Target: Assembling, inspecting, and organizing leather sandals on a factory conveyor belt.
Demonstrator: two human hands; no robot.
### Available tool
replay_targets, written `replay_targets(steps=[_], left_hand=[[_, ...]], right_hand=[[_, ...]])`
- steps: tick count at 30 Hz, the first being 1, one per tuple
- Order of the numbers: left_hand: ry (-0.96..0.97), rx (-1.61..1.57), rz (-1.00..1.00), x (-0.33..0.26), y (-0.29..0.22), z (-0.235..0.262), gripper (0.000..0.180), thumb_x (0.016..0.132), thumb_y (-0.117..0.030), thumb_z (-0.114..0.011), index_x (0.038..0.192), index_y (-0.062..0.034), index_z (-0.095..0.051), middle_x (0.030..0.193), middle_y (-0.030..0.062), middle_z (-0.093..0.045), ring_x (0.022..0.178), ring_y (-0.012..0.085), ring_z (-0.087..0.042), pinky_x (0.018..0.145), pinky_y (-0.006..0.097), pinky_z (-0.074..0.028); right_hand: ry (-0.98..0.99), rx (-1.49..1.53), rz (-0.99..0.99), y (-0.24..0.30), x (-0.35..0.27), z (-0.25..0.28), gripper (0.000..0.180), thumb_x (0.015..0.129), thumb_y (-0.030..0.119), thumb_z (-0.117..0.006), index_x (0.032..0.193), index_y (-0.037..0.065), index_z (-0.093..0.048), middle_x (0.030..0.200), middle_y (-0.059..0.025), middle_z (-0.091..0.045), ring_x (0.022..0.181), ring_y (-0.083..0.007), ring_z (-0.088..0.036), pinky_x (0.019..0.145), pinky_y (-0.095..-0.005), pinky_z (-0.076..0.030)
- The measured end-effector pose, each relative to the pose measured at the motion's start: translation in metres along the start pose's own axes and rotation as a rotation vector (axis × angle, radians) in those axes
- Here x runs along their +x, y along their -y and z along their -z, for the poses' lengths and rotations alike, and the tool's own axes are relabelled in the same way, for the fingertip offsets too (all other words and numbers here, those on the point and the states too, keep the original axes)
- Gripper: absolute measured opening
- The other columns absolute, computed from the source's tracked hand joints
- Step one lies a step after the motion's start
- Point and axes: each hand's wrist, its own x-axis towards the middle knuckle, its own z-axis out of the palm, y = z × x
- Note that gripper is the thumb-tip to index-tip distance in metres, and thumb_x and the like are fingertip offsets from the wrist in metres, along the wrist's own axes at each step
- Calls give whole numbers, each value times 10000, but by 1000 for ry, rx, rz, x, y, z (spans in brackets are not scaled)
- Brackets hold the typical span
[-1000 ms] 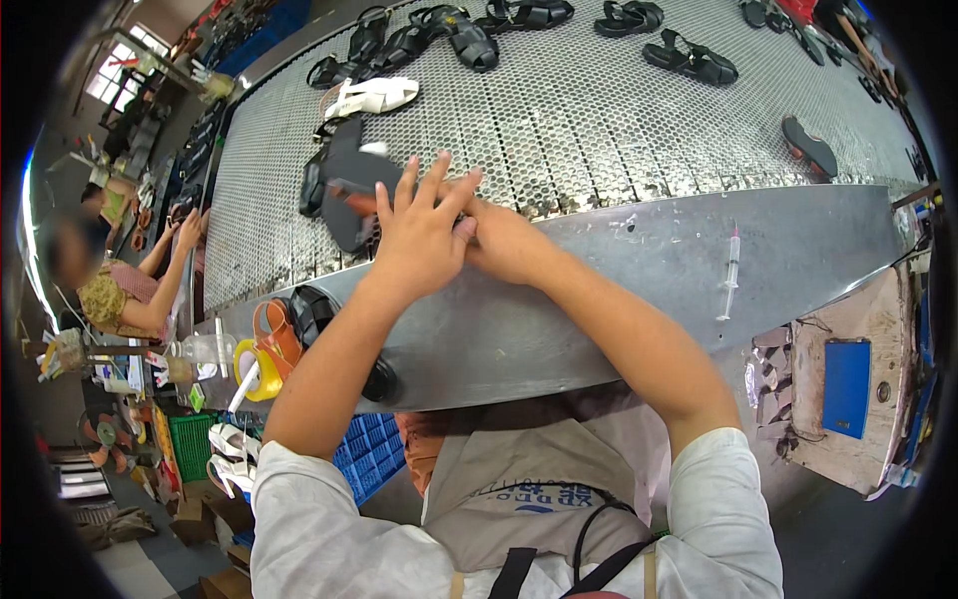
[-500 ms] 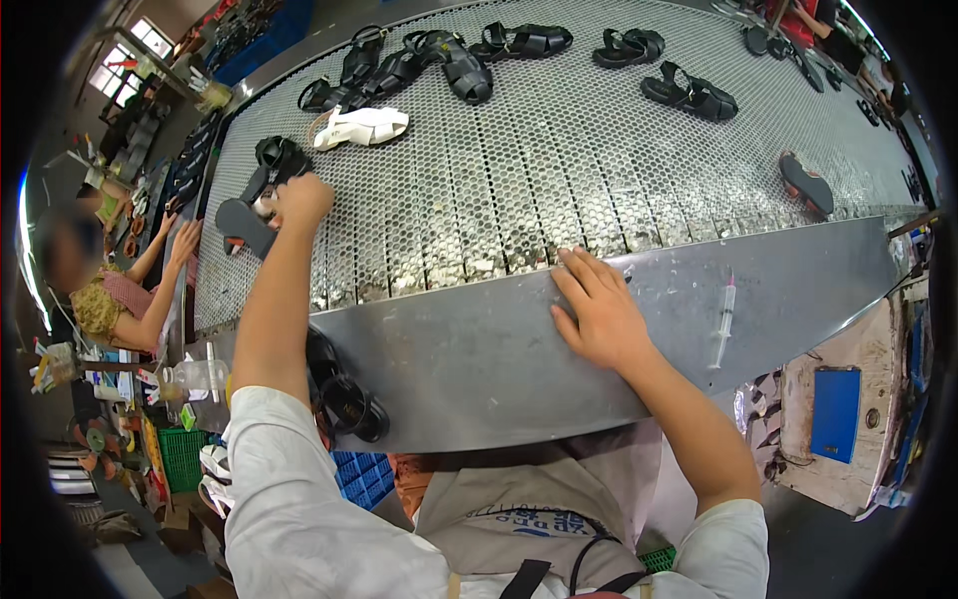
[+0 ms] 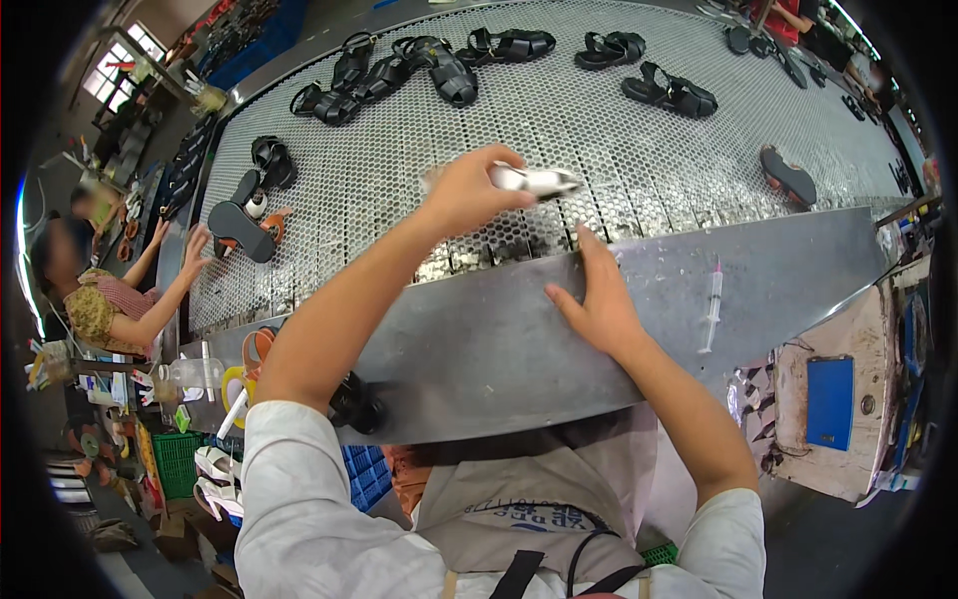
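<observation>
The left hand (image 3: pixel 464 190) has swung back from the far left of the perforated belt (image 3: pixel 639 170), where it was reaching half a second ago, and now holds a white sandal (image 3: pixel 534 181) just above the mesh, fingers clenched around its heel end. The right hand (image 3: pixel 599 299), pressed together with the left a second ago, lies flat and released on the steel surface (image 3: pixel 479 349). Judging from this, a sandal has been picked out. Black sandals (image 3: pixel 439 65) lie farther up the belt.
</observation>
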Motion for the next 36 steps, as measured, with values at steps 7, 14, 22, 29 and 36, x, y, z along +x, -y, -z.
replay_targets(steps=[7,14,22,29,36], left_hand=[[-119,-1489,82,-187,-81,-9,463,1102,-308,-658,1474,-69,-522,1178,44,-712,933,117,-700,837,327,-651],[-187,-1675,269,-257,-66,-48,407,1136,-202,-560,1508,-72,-456,1294,201,-708,987,266,-788,962,462,-669],[-322,-1318,398,-340,40,-119,572,1096,-278,-624,1576,-22,-446,1388,214,-690,1193,314,-729,1064,510,-584],[108,-1276,755,-358,86,-199,398,1053,-221,-735,1325,62,-673,1199,133,-760,1067,175,-719,964,333,-574],[139,-1398,704,-354,121,-188,500,1008,-272,-796,1351,54,-633,1223,149,-739,1090,192,-716,973,352,-581]], right_hand=[[-165,217,251,86,-44,14,1291,748,248,-977,1685,-39,-136,1655,-377,-316,1479,-573,-417,1184,-564,-441],[-71,205,145,113,-83,-13,1001,873,150,-859,1661,-36,-269,1556,-374,-468,1370,-548,-549,1033,-509,-569],[1032,851,-489,15,-175,25,542,936,217,-823,1385,-41,-663,1236,-97,-757,1163,-179,-654,1033,-363,-517],[895,653,-770,-34,-227,-9,390,873,159,-892,1179,-19,-729,1039,-65,-758,934,-148,-696,833,-318,-572],[409,593,-878,24,-254,-25,355,867,168,-917,1120,1,-732,1007,-49,-730,933,-124,-676,811,-298,-563]])
